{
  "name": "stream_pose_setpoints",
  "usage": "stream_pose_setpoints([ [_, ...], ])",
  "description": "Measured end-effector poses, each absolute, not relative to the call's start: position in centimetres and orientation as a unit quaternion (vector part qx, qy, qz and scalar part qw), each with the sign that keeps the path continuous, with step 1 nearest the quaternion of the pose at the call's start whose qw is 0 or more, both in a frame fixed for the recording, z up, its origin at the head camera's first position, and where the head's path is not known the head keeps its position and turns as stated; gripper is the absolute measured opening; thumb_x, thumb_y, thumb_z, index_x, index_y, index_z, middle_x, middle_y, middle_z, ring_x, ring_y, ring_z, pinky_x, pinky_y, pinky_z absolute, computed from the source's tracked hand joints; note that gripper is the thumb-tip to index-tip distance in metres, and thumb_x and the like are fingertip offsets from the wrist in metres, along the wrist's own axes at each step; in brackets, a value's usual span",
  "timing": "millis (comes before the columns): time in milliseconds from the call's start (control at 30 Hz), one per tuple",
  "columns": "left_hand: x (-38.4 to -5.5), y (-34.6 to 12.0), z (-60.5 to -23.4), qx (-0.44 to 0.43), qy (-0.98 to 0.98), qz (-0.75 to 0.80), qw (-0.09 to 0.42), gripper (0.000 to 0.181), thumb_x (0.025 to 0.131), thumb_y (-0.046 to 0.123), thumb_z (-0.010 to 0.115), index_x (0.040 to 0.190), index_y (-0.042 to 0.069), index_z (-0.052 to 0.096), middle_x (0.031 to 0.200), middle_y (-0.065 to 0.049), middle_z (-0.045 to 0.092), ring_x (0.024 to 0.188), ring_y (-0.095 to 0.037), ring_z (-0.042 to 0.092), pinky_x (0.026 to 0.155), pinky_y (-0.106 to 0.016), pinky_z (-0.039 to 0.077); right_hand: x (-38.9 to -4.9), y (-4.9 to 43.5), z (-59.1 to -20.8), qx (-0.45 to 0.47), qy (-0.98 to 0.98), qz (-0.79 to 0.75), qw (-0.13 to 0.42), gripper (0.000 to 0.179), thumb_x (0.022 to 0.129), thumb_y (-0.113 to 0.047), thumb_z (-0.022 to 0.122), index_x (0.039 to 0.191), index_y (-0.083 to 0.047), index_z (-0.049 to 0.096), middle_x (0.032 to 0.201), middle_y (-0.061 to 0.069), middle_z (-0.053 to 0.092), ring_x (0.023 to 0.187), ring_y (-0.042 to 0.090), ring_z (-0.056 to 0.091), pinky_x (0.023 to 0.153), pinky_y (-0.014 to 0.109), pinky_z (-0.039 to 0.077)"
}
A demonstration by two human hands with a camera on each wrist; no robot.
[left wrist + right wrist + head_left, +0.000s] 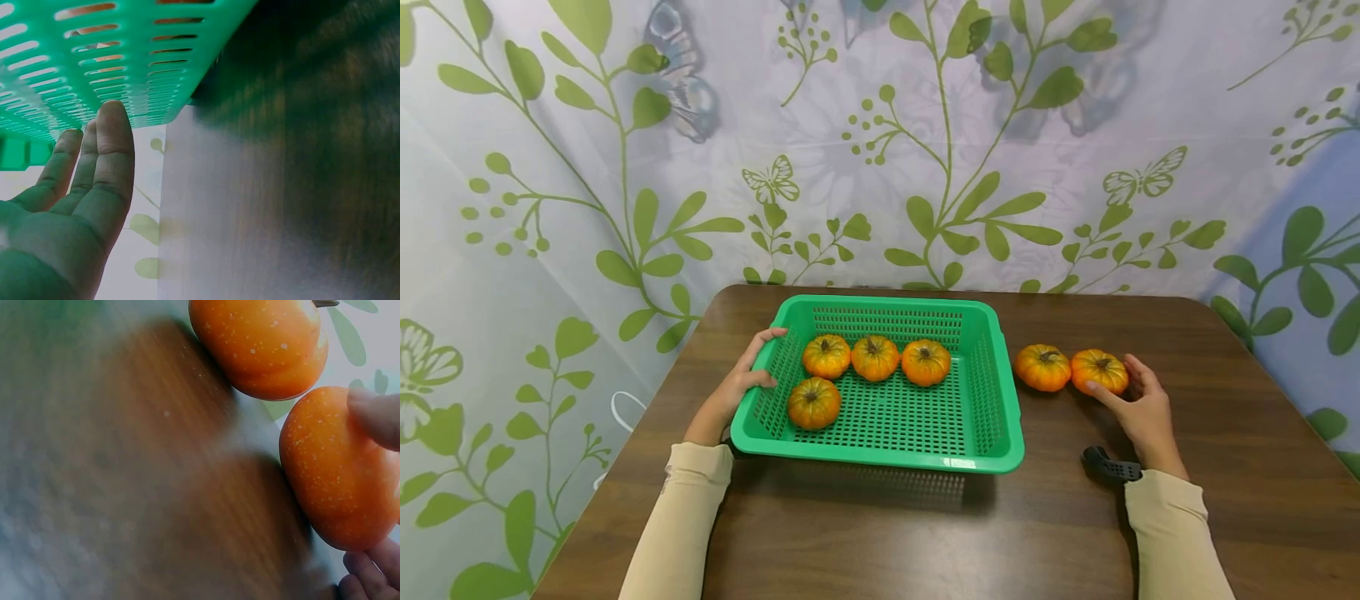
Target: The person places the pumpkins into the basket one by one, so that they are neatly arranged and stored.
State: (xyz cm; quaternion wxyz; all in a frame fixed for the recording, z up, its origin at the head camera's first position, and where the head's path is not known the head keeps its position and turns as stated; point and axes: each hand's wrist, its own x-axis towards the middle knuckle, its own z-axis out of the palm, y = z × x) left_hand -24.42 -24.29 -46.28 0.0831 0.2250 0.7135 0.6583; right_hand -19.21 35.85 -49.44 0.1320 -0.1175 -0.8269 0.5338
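Note:
A green plastic basket [895, 460] with slotted walls stands on the table, holding several small orange pumpkins [926, 363]. My left hand [739, 385] grips its left rim, thumb and a forefinger over the edge. In the left wrist view the other fingers [112, 156] lie fairly straight along the outer wall [134, 69]. To the right of the basket, my right hand [1142, 410] holds a pumpkin [1099, 372] between thumb and fingers. The right wrist view shows the thumb [378, 419] on one side of that pumpkin [337, 475] and fingertips on the other.
Another pumpkin [1042, 367] sits between the basket and the held one, close beside it. The brown wooden table [880, 533] ends at a leaf-patterned curtain [865, 167] behind. A black strap device [1108, 465] is on my right wrist. A white cable [625, 408] hangs at the left edge.

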Motion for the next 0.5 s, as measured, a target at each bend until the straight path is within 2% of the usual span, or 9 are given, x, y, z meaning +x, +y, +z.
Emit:
stream_pose_setpoints([
  [300,-24.31,-24.34,-46.22,0.222,0.713,0.66,0.084,0.074,0.086,0.0,0.05,0.158,0.01,0.033,0.164,-0.031,0.024,0.128,-0.043,0.044,0.09,-0.035,0.055,-19.2,35.88,-49.44,-0.108,-0.853,0.496,0.125,0.092,0.102,-0.025,0.077,0.17,0.003,0.022,0.168,0.035,0.031,0.149,0.052,0.035,0.127,0.058,0.024],
  [500,-24.41,-24.37,-46.34,0.221,0.714,0.659,0.085,0.076,0.085,0.0,0.05,0.158,0.008,0.031,0.162,-0.03,0.025,0.125,-0.04,0.045,0.089,-0.034,0.055,-19.03,35.83,-49.48,-0.106,-0.862,0.48,0.127,0.092,0.102,-0.03,0.076,0.17,0.003,0.023,0.166,0.036,0.034,0.146,0.052,0.038,0.125,0.062,0.027],
])
